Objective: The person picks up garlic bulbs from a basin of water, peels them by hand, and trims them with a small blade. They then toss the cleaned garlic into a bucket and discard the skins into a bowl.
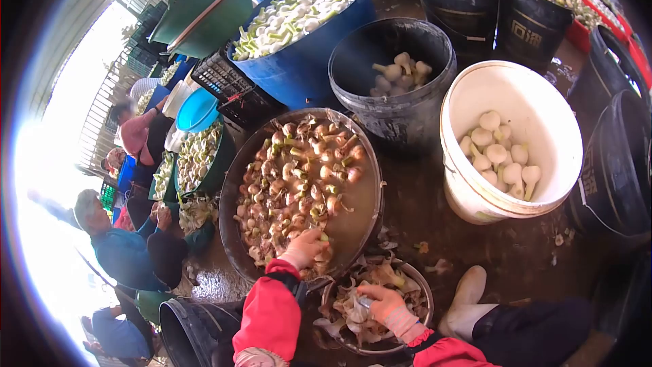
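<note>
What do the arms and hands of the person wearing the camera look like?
Both sleeves are bright pinkish red. The left one has a dark band near the wrist and patterned cloth lower down; the right cuff looks gathered. The right hand seems gloved, with pale wrist lines; whether the left hand is too, I can't tell.
</note>
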The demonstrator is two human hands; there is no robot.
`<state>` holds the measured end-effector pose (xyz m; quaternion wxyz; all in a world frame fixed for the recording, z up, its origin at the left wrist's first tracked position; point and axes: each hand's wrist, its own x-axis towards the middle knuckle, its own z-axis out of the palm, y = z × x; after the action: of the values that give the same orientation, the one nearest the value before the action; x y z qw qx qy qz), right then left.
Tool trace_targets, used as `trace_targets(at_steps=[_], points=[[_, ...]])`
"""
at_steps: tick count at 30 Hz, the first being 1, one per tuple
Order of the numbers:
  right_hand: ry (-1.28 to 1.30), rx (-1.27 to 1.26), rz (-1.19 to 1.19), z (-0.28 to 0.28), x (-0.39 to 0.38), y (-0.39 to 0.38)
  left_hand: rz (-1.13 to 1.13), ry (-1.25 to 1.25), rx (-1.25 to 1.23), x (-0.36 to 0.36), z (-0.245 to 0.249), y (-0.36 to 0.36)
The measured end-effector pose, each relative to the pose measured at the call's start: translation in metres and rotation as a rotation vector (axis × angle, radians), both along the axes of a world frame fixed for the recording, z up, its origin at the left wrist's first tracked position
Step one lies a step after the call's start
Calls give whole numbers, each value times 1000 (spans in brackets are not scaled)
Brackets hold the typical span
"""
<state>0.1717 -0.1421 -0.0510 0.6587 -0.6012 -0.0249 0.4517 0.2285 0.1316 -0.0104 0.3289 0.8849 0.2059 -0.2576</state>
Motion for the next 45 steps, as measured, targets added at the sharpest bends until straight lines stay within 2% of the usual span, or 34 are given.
trace_targets(at_steps=[1, 2, 4, 5, 7, 8, 9, 11, 13, 15, 16, 18, 20, 22, 25, 26, 27, 28, 29, 31, 35, 36, 37, 38, 39, 41, 43, 45], points=[[-2, 108, -174, -7, -5, 2, 230, -3, -261, -7, 14, -6], [4, 106, -173, 0, -6, 2, 232, 3, -263, -16, 30, -17], [37, 298, -488, 32, 7, 4, 262, -242, -687, -32, 63, -46], [37, 295, -487, 44, 10, 2, 263, -242, -689, -41, 76, -62], [-120, 281, -499, 68, 15, -5, 564, -146, -995, -62, 90, -93], [-190, 204, -395, 77, 17, -14, 648, -156, -1088, -71, 87, -107], [-194, 207, -396, 81, 18, -17, 678, -82, -1090, -81, 90, -119], [-176, 168, -274, 86, 16, -23, 568, -99, -1096, -99, 78, -140], [-220, 170, -224, 70, 12, -26, 466, -128, -695, -113, 90, -163], [-199, 159, -76, 68, 10, -29, 278, -332, -249, -135, 65, -169], [-76, 122, -11, 75, 11, -31, 279, -339, -244, -137, 66, -173], [-185, 104, -4, 77, 6, -30, 164, -416, 72, -139, 68, -179], [-292, 83, -4, 72, -2, -26, 177, -386, 85, -137, 66, -182], [-556, -34, -147, 67, -10, -20, 185, -356, 97, -133, 69, -184], [-514, -19, -205, 64, -11, -22, 124, -379, 66, -135, 73, -186], [-513, -17, -205, 64, -9, -24, 391, -396, -418, -138, 72, -185], [-346, 146, -208, 63, -3, -27, 650, -393, -908, -140, 72, -184], [-176, 305, -209, 66, 2, -30, 866, -439, -1073, -145, 85, -189], [-175, 306, -206, 69, 5, -30, 943, -552, -1477, -150, 80, -187], [161, 480, -213, 79, 5, -32, 988, -507, -1473, -148, 90, -187], [203, 391, -129, 66, 5, -30, 972, -482, -1459, -152, 68, -178], [75, 303, -96, 60, 5, -29, 898, -457, -1257, -154, 64, -178], [78, 302, -99, 58, 3, -28, 821, -431, -1054, -155, 65, -180], [-31, 179, -81, 56, 1, -26, 826, -440, -798, -156, 64, -184], [-143, 56, -62, 54, 0, -23, 827, -438, -799, -155, 65, -186], [-143, -40, -77, 51, -6, -15, 27, -594, 286, -146, 79, -194], [-146, -135, -92, 44, -13, -10, 50, -557, 293, -144, 75, -196], [-55, -9, -264, 33, -18, -6, 105, -681, 238, -146, 62, -192]])
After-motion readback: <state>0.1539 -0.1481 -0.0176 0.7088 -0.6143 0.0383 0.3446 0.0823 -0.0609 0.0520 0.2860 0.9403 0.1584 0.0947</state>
